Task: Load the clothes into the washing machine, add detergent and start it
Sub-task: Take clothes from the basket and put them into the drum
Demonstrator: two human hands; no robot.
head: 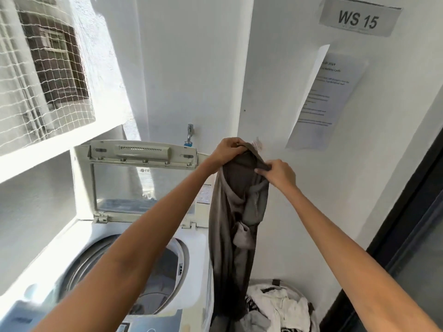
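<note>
**Both hands hold a dark garment up beside the open washer**

The left hand and right hand are raised in front of the white wall, close together but not touching. Each grips the top edge of a dark grey-brown garment. The left hand's fingers curl over the highest part of the edge; the right hand pinches the edge a little lower and to the right. The garment hangs straight down from both hands, long and narrow, with a lighter inner fold showing around mid-length. Its lower end drops toward the laundry basket at the bottom of the view, which holds white and patterned clothes; whether the hem still touches the pile is hard to tell.

The washing machine stands just left of the garment, a top-loader. Its lid is open and upright against the wall. The drum is exposed, partly hidden by the left forearm, and its contents are blurred. The garment is outside the machine, beside its right edge.

A tap sits on the wall behind the lid. On the wall to the right are a sign reading "WS 15" and a printed notice below it. A netted window is at upper left.
</note>
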